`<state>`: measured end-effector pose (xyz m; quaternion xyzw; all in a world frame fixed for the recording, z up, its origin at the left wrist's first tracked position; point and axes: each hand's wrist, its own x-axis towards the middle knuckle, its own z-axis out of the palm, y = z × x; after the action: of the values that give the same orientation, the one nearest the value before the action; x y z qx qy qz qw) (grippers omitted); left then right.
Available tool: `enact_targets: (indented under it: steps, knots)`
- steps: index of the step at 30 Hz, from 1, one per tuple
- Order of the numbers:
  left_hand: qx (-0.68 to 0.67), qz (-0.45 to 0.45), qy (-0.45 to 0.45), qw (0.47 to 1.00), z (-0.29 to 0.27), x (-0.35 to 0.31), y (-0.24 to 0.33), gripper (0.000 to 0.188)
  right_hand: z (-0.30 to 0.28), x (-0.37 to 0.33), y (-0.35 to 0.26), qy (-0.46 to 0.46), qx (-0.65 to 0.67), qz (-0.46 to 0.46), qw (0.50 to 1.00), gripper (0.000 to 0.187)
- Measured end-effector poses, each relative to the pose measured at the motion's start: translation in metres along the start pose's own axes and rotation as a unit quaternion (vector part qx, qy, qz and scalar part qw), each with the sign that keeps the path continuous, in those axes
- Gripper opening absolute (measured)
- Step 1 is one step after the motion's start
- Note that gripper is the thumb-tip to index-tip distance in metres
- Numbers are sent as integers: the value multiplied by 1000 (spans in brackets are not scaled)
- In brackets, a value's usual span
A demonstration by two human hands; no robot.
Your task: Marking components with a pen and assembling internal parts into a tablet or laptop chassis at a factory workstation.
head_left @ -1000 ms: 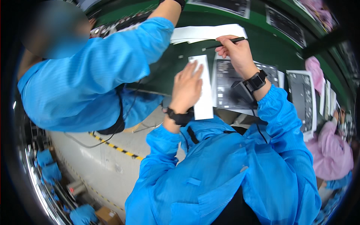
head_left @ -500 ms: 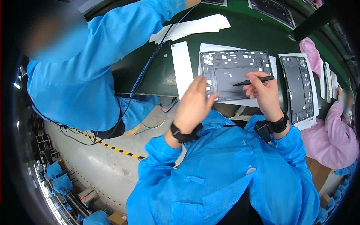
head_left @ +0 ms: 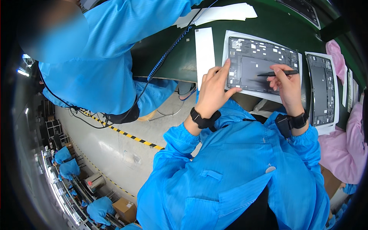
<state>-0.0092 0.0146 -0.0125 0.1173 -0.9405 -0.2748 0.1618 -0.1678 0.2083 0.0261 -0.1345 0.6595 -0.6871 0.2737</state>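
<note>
A dark grey tablet-like housing (head_left: 249, 73) lies on white sheets in front of me, dotted with several small white stickers along its upper and left parts. My left hand (head_left: 214, 89) is at its lower left corner, fingers and thumb spread, fingertips against the left edge and thumb by the lower edge. Slim black pointed tweezers (head_left: 285, 73) are pinched in my right hand (head_left: 288, 87). Their tip hovers over or rests on the flat middle of the housing; I cannot tell which. Whether the tip carries anything is too small to see.
A second dark housing (head_left: 322, 92) lies on white paper to the right. Left of my work are a white strip (head_left: 205, 50) and a stack of white sheets (head_left: 226, 13). A coiled blue cable (head_left: 165, 57) hangs beside a co-worker in blue (head_left: 92, 76). Someone's pink sleeve (head_left: 341, 153) is at the right.
My left hand has come from a blurred motion to the housing's lower left corner. The tweezers remain in my right hand over the housing. The whole view has shifted, with the table appearing farther right and up.
</note>
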Motion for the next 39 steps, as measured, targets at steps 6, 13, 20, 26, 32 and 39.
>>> enact_targets:
  steps: [6,13,20,26,32,39]
  knots:
    - [-29,3,27,999,-2,-2,-2,89,43,7,25,-50,-17,-19,998,20]
    - [-29,41,39,998,-1,-13,-11,68,66,0,36,-21,-49,-27,998,20]
    - [-26,47,56,997,1,-12,-10,64,76,8,37,18,-51,-36,998,21]
    - [-23,47,55,997,1,-13,-11,64,77,4,41,19,-53,-23,998,21]
    - [-21,51,55,997,1,-14,-11,63,78,5,43,21,-68,-29,997,20]
    - [32,67,32,997,0,-10,-6,62,79,6,40,21,-87,-35,995,19]
